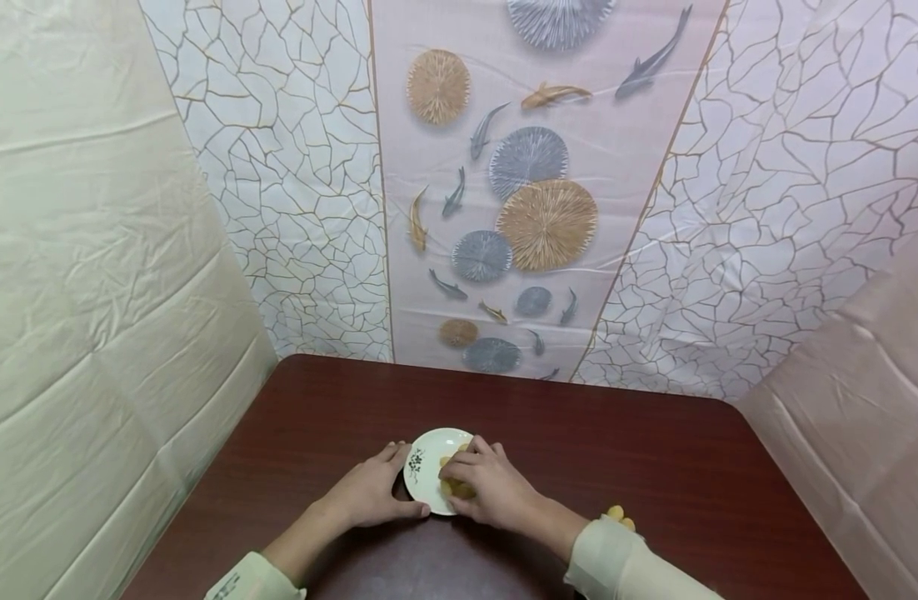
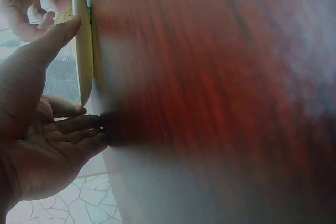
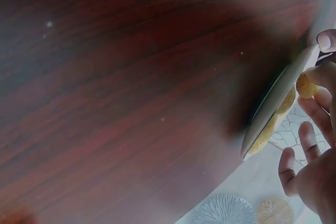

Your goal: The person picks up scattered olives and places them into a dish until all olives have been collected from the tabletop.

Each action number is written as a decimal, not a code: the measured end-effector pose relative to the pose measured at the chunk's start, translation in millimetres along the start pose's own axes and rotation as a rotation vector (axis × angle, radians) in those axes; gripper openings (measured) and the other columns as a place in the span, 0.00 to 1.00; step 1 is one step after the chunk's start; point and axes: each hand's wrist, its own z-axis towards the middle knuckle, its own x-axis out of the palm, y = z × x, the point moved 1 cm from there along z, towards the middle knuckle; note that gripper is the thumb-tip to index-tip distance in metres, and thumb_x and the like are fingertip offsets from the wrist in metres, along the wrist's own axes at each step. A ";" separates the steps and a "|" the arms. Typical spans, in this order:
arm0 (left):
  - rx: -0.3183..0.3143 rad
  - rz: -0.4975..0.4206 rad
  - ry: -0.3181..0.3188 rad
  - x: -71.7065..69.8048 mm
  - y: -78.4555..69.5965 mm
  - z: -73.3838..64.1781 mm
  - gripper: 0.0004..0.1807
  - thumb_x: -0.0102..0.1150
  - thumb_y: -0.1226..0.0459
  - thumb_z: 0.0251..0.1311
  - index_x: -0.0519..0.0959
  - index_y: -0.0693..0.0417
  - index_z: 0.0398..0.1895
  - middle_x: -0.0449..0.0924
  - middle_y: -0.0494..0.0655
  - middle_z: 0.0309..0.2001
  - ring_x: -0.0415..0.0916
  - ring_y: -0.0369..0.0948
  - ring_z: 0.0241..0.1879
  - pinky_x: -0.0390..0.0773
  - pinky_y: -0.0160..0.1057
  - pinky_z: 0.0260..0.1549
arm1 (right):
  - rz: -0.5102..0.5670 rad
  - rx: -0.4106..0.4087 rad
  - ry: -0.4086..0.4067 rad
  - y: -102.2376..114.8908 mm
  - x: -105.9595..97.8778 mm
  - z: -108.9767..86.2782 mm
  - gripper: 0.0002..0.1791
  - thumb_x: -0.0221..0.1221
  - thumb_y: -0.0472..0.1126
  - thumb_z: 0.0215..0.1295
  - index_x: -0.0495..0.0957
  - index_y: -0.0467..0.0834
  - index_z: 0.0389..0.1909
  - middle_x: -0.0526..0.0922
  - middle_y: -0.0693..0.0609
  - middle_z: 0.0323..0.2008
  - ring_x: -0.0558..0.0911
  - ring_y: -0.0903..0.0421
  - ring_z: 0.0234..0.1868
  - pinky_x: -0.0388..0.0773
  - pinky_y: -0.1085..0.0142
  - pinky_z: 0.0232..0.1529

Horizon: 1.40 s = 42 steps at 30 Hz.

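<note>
L hand (image 1: 372, 490): fingers wide, thumb apart, at plate (image 1: 427, 492) rim.
R hand (image 1: 498, 492): fingers pinch one yellow pc (image 3: 305, 86), at the plate.
Plate: on desk (image 1: 654, 450), btwn L & R fingers.
Plated pcs (image 3: 263, 137): a few, nr R fingers.
Loose pcs (image 1: 616, 513): on desk, behind R fingers, by R sleeve (image 1: 609, 554).
Progress: partway, I'd guess; some pcs on plate, one in fingers, loose pcs off it.

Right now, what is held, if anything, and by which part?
The right hand pinches a rounded yellow piece by its sides; the left hand holds the round white plate by its rim.
</note>
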 end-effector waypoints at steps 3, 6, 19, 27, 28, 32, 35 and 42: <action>0.009 -0.002 -0.003 0.6 -0.1 -0.2 0.66 0.79 0.33 0.55 0.64 0.65 0.85 0.67 0.70 0.81 0.72 0.67 0.77 0.78 0.65 0.71 | -0.001 -0.006 0.006 0.7 2.2 0.6 0.14 0.77 0.46 0.66 0.90 0.53 0.51 0.92 0.61 0.54 0.77 0.55 0.56 0.68 0.62 0.49; 0.010 0.000 -0.004 0.9 0.1 -0.3 0.65 0.79 0.33 0.55 0.64 0.66 0.85 0.67 0.70 0.81 0.72 0.67 0.77 0.78 0.66 0.71 | -0.012 -0.017 -0.002 0.7 4.2 0.8 0.13 0.77 0.46 0.65 0.90 0.53 0.50 0.92 0.62 0.53 0.78 0.54 0.57 0.68 0.62 0.48; -0.001 0.004 -0.001 -0.3 0.2 -0.1 0.65 0.79 0.33 0.55 0.64 0.66 0.85 0.67 0.70 0.82 0.71 0.67 0.79 0.78 0.66 0.72 | -0.028 -0.017 0.013 -1.2 6.7 0.8 0.15 0.77 0.47 0.65 0.90 0.54 0.51 0.92 0.62 0.55 0.78 0.54 0.58 0.69 0.60 0.50; -0.002 -0.001 0.003 -0.3 0.1 -0.6 0.65 0.79 0.34 0.55 0.64 0.66 0.85 0.67 0.70 0.82 0.69 0.66 0.80 0.77 0.65 0.73 | -0.031 -0.024 0.007 -1.5 7.4 0.8 0.15 0.77 0.47 0.66 0.90 0.54 0.52 0.92 0.62 0.55 0.78 0.53 0.59 0.69 0.61 0.50; -0.002 0.000 0.003 -0.3 0.1 -0.6 0.65 0.79 0.34 0.55 0.64 0.66 0.85 0.67 0.70 0.82 0.69 0.66 0.80 0.77 0.65 0.73 | -0.032 -0.025 0.005 -1.4 7.4 0.9 0.15 0.77 0.47 0.66 0.90 0.54 0.52 0.92 0.62 0.55 0.78 0.53 0.59 0.69 0.61 0.50; -0.004 0.003 0.006 -0.5 0.1 -0.4 0.65 0.79 0.34 0.55 0.64 0.66 0.85 0.66 0.70 0.82 0.70 0.66 0.79 0.77 0.65 0.73 | -0.031 -0.027 0.006 -0.8 7.3 1.5 0.16 0.77 0.47 0.66 0.90 0.54 0.53 0.92 0.62 0.55 0.78 0.53 0.59 0.70 0.61 0.50; -0.007 0.005 0.011 -0.4 0.0 -0.2 0.66 0.78 0.33 0.55 0.63 0.66 0.85 0.66 0.70 0.82 0.70 0.66 0.79 0.77 0.65 0.73 | -0.017 -0.017 0.025 -0.3 6.8 1.9 0.17 0.77 0.47 0.67 0.89 0.54 0.55 0.91 0.61 0.57 0.77 0.54 0.59 0.70 0.61 0.50; -0.007 0.005 0.013 -0.5 0.6 0.4 0.66 0.78 0.33 0.56 0.63 0.67 0.85 0.65 0.70 0.83 0.68 0.65 0.80 0.76 0.64 0.74 | -0.007 0.001 0.041 -0.5 5.0 1.8 0.20 0.77 0.48 0.66 0.88 0.54 0.58 0.90 0.60 0.60 0.77 0.55 0.60 0.71 0.59 0.52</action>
